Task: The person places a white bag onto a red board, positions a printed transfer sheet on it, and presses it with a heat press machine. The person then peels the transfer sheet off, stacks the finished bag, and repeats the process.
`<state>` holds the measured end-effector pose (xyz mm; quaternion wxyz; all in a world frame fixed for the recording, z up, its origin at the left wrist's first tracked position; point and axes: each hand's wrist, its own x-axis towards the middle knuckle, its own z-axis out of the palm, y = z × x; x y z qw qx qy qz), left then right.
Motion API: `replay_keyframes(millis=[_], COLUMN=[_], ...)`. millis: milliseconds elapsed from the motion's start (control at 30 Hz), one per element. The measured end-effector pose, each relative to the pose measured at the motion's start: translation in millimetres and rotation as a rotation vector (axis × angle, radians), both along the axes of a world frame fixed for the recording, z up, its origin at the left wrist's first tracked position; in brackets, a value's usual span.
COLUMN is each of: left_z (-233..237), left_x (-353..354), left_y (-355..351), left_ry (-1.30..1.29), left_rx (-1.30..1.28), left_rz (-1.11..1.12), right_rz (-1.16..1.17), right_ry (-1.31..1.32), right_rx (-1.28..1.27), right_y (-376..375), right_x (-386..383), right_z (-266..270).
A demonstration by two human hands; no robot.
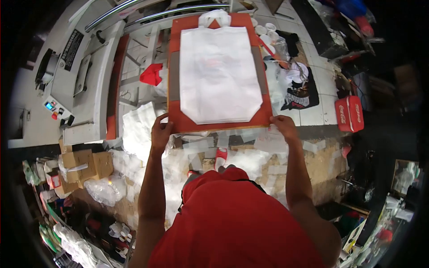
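A white tote bag (219, 76) lies flat on a red board (263, 107), its handles (214, 18) at the far end and its cut-cornered bottom toward me. A faint reddish patch shows near the bag's middle. My left hand (161, 131) is closed on the board's near left corner, thumb on top. At the near right corner my right hand (284, 126) pinches the board's edge. The undersides of the fingers are hidden below the board. Neither hand touches the bag.
To the left stands a large white machine (82, 76) with a small control box (56, 109). White sheets (139, 129) hang below the board. Cardboard boxes (85, 165) sit lower left. At right are a red Coca-Cola cooler (350, 114) and a black printed cloth (304, 98).
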<state>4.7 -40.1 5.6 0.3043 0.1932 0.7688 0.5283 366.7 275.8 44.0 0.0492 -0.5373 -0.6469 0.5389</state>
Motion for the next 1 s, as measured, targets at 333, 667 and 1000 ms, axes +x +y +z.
replay_keyframes(millis=[333,667,1000], left_z=[24.4,17.8,18.3], left_x=[8.8,5.4,4.0], left_y=[4.0,-0.7,0.0], left_ry=[-0.306,-0.299,-0.187], left_rx=[0.218,0.196,0.154], left_rz=[0.101,0.069,0.035], right_rz=[-0.098,-0.044,0.084], right_ry=[0.394,0.406,0.16], right_rx=[-0.271,-0.349,-0.138], right_y=[0.2,5.4,4.9], right_x=[7.4,9.2,2.3], right_z=[-8.2,-19.2,-17.0])
